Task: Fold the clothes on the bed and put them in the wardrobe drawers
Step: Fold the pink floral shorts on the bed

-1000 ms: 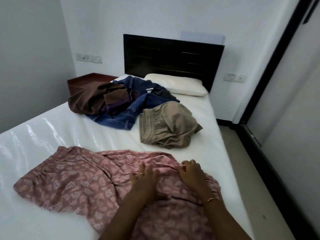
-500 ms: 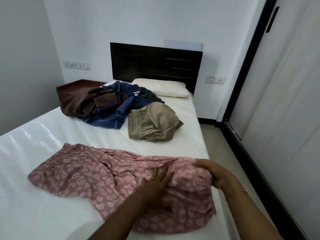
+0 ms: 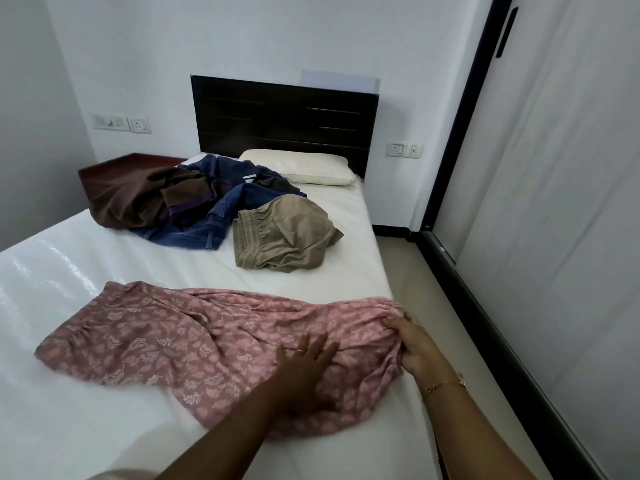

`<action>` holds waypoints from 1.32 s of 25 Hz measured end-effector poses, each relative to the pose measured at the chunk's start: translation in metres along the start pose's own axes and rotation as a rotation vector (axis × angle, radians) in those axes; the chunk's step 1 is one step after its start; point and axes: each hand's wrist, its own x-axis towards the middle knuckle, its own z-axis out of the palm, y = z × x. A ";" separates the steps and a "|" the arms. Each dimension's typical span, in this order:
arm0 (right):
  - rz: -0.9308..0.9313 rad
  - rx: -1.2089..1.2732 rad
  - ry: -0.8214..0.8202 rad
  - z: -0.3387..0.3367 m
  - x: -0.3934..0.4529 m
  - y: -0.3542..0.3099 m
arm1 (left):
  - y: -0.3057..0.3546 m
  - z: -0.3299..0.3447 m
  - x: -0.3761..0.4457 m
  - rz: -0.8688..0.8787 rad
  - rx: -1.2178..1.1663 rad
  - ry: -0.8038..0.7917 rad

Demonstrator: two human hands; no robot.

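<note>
Two bare forearms with no sleeves, the left hand wearing a thin gold ring on one finger, the right hand with a slim gold chain bracelet just below it at the wrist.

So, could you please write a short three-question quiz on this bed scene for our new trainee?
1. True or false: the left hand lies flat on the pink floral garment.
2. What does the right hand grip? A) the pillow B) the pink floral garment's edge C) the khaki shorts
3. Fill in: the blue jeans lie between the khaki shorts and the ____ garment.

Key: 1 true; 2 B; 3 brown.
</note>
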 end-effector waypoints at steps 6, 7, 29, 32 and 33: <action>-0.064 -0.111 0.233 -0.041 0.005 0.018 | 0.005 0.006 -0.003 -0.003 0.003 -0.082; -0.083 -0.136 0.231 -0.045 0.006 0.019 | 0.007 0.007 -0.003 -0.005 0.024 -0.084; -1.058 -1.180 0.258 0.022 -0.019 0.054 | -0.079 -0.045 -0.029 -0.328 -0.121 0.205; -1.276 -1.172 -0.082 0.071 -0.049 0.086 | -0.104 -0.058 -0.052 -0.480 -0.224 0.224; -1.344 -1.171 -0.212 0.089 -0.062 0.097 | -0.117 -0.059 -0.064 -0.566 -0.211 0.233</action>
